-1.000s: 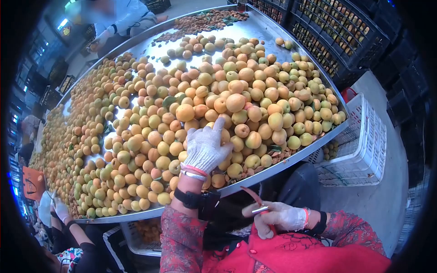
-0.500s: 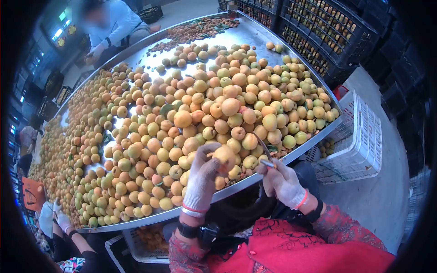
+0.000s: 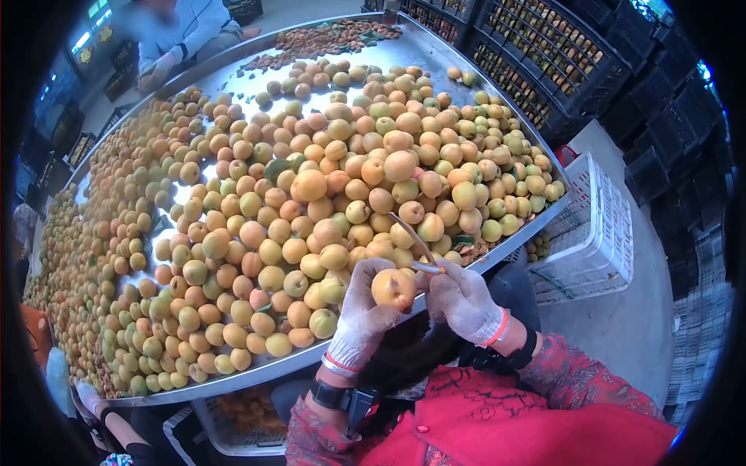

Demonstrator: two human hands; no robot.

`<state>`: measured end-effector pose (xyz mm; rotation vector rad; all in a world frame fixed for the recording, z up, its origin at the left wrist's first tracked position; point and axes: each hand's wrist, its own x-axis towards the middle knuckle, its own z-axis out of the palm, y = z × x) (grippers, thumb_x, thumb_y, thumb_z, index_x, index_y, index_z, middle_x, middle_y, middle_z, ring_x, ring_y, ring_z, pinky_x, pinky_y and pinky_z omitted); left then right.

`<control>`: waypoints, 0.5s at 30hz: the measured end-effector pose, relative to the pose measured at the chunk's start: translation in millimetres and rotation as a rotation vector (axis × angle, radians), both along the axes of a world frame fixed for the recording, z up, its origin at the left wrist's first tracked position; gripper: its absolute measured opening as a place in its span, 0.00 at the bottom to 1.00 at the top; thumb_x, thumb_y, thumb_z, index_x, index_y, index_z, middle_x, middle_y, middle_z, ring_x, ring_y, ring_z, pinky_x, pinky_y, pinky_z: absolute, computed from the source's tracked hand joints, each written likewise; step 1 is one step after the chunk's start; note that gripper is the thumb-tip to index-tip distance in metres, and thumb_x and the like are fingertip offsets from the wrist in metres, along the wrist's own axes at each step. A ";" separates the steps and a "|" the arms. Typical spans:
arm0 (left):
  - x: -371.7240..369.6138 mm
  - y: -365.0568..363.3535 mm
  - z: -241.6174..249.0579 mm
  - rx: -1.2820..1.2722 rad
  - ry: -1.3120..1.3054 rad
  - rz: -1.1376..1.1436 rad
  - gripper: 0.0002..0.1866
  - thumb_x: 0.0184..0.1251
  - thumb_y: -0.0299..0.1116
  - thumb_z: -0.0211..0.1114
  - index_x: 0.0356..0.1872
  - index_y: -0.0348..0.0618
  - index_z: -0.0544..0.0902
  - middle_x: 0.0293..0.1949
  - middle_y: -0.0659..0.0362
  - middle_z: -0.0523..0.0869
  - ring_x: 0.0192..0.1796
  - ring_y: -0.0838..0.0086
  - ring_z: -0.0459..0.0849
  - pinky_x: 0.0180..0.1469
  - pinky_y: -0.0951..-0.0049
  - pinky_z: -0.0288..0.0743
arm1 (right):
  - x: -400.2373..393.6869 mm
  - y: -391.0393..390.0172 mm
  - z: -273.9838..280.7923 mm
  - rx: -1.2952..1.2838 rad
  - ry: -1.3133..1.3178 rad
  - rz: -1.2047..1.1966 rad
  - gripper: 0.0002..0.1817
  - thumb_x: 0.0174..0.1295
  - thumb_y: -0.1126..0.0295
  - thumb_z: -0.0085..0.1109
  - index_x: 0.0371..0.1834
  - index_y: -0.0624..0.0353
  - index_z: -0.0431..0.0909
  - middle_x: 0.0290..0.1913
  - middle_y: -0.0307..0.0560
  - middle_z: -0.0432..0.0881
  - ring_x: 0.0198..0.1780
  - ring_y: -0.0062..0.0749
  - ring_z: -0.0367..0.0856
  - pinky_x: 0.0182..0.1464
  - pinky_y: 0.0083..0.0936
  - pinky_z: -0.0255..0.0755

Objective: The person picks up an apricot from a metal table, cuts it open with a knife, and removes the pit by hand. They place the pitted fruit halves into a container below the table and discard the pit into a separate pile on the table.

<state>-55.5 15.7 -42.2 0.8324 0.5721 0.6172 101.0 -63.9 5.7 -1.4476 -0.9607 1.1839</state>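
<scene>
My gloved left hand (image 3: 364, 311) is wrapped round an apricot-like fruit (image 3: 393, 290), which shows a dark mark on the side facing me. My gloved right hand (image 3: 460, 299) is closed on a thin curved knife (image 3: 423, 252) with a metal part near the fingers; its blade points up and left over the pile. Both hands are close together at the near edge of the metal table (image 3: 404, 318). Just beyond them, many yellow-orange and greenish fruits (image 3: 311, 186) are heaped.
Black crates of fruit (image 3: 544, 54) are stacked at the back right. A white crate (image 3: 587, 241) stands right of the table, another (image 3: 233, 431) below it. A co-worker (image 3: 183, 39) sits across; another person's arm (image 3: 116, 423) shows at lower left.
My left hand has moved slightly right and down with the fruit, which is now turned to show its mark. My right hand has shifted slightly left, and more of the blade shows.
</scene>
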 end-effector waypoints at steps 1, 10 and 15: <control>-1.6 0.0 1.9 0.030 -0.001 0.033 0.30 0.47 0.35 0.67 0.56 0.43 0.70 0.46 0.60 0.77 0.47 0.75 0.80 0.48 0.74 0.80 | 0.3 -3.3 3.3 0.029 -0.042 0.005 0.09 0.73 0.65 0.53 0.43 0.60 0.76 0.24 0.36 0.75 0.24 0.18 0.73 0.28 0.20 0.68; -8.3 -5.2 5.9 0.227 0.035 0.064 0.43 0.51 0.51 0.76 0.63 0.37 0.68 0.48 0.58 0.79 0.49 0.74 0.80 0.50 0.75 0.78 | -19.2 -11.1 8.7 0.291 -0.636 0.121 0.08 0.63 0.69 0.64 0.38 0.59 0.76 0.20 0.51 0.77 0.24 0.51 0.81 0.26 0.37 0.72; -2.9 -12.0 -17.9 0.566 0.253 0.233 0.38 0.54 0.55 0.75 0.59 0.39 0.73 0.47 0.54 0.81 0.49 0.69 0.82 0.53 0.68 0.78 | -19.5 -11.9 2.1 0.341 -0.894 0.090 0.09 0.60 0.69 0.66 0.38 0.59 0.76 0.20 0.52 0.77 0.23 0.51 0.81 0.25 0.40 0.73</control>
